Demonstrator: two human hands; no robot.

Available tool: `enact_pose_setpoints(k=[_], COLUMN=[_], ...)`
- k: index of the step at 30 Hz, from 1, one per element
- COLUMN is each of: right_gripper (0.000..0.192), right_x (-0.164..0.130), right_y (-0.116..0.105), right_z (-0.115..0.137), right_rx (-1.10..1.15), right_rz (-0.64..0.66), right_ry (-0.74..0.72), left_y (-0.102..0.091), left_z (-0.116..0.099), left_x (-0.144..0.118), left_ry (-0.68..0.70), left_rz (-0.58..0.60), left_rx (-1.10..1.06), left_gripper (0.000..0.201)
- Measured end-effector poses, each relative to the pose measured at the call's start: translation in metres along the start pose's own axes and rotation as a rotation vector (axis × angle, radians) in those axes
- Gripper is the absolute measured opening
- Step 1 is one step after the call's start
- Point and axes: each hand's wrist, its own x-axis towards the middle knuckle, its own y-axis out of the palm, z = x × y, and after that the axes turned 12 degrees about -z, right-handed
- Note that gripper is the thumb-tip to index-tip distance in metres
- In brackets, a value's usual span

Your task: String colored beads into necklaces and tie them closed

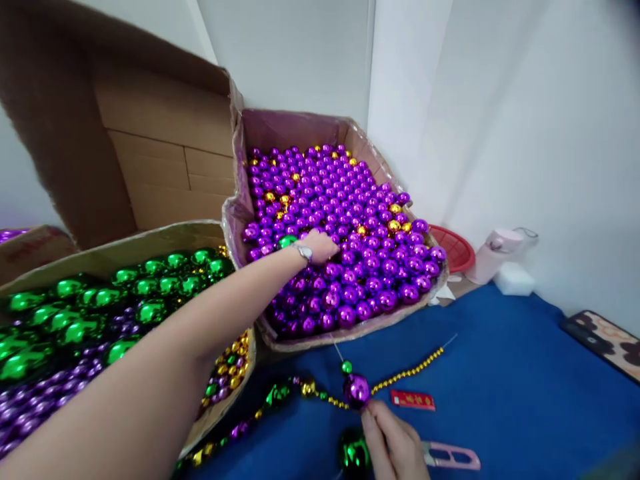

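My left hand [321,247] reaches among shiny purple beads [370,267] in a cardboard box. Its fingers look curled down, and whatever is in them is hidden. A watch [303,252] circles that wrist. Close to it lies a green bead [287,241]. At the bottom, my right hand [395,440] pinches a bead string just below a large purple bead [357,390]. A small green bead [347,367] sits above it, with bare thread sticking up. Strung gold beads [410,371] stretch right, and a mixed bead strand [277,397] trails left. A big green bead [354,450] is beside this hand.
Another box [253,363] at left holds green, purple and gold beads. Pink-handled scissors [455,457] and a red packet [413,400] lie on the blue cloth [500,360]. Behind are a red basket [453,248], a white block [514,279] and a phone [590,333].
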Motion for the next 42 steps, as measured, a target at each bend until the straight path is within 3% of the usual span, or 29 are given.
enact_pose_setpoints(k=[4,7,9,13,16,19,23,26,36,42], right_gripper=[0.025,0.024,0.024,0.026,0.027,0.028,0.027,0.026,0.022,0.022], right_x=[0.005,0.006,0.006,0.007,0.008,0.009,0.009,0.008,0.014,0.012], right_y=[-0.016,-0.022,-0.025,-0.03,-0.035,-0.036,-0.032,-0.03,-0.04,-0.041], right_z=[0.008,0.014,0.019,0.03,0.041,0.055,0.068,0.071,0.084,0.093], right_rx=[0.017,0.012,0.019,0.046,0.096,0.158,0.136,0.112,0.118,0.033], right_rz=[0.126,0.164,0.196,0.224,0.22,0.217,0.247,0.256,0.215,0.074], right_ry=[0.019,0.084,0.116,0.151,0.193,0.191,0.129,0.118,0.135,0.104], left_y=[-0.038,-0.069,-0.087,-0.104,-0.096,-0.072,-0.035,-0.022,-0.026,-0.032], left_z=[0.011,0.011,0.0,-0.04,-0.068,-0.085,-0.098,-0.101,-0.086,-0.071], left_x=[-0.018,-0.05,-0.083,-0.159,-0.209,-0.246,-0.275,-0.286,-0.302,-0.318], left_ry=[-0.06,-0.129,-0.198,-0.354,-0.519,-0.693,-0.904,-0.955,-0.957,-0.96], left_rz=[-0.121,-0.254,-0.452,-0.56,-0.588,-0.572,-0.447,-0.382,-0.463,-0.544], left_rx=[-0.116,-0.223,-0.528,-1.136,-1.434,-1.669,-1.893,-1.949,-1.85,-1.767], left_gripper=[0.035,0.052,0.054,0.048,0.038,0.036,0.035,0.036,0.034,0.034])
